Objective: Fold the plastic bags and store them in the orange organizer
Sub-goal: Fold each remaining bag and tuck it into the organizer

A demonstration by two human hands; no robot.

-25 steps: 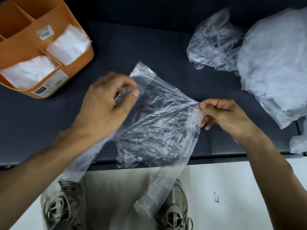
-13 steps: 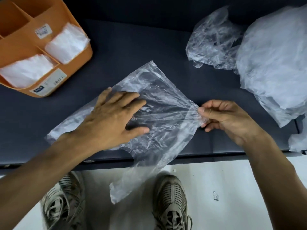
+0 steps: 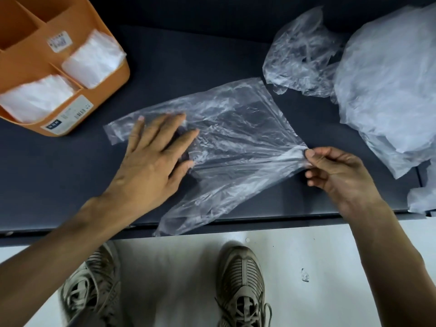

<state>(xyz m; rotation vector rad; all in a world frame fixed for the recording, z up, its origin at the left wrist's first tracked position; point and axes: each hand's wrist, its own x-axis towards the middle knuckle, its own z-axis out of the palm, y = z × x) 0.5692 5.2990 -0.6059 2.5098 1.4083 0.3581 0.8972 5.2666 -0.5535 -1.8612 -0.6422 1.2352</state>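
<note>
1. Your left hand [image 3: 151,161] lies flat, fingers [image 3: 179,135] spread straight, pressing the clear plastic bag [image 3: 236,128] at frame centre.
2. Your right hand [image 3: 337,173] pinches the bag's right corner between thumb and curled fingers.
3. The bag lies spread on the dark bench [image 3: 59,175].
4. The orange organizer [image 3: 113,74] sits upper left, holding folded bags [image 3: 94,60].

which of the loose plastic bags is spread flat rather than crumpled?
The clear bag in the middle of the dark surface: left hand rests flat on it, right hand pinches its corner. The bags at right are crumpled heaps.
</note>
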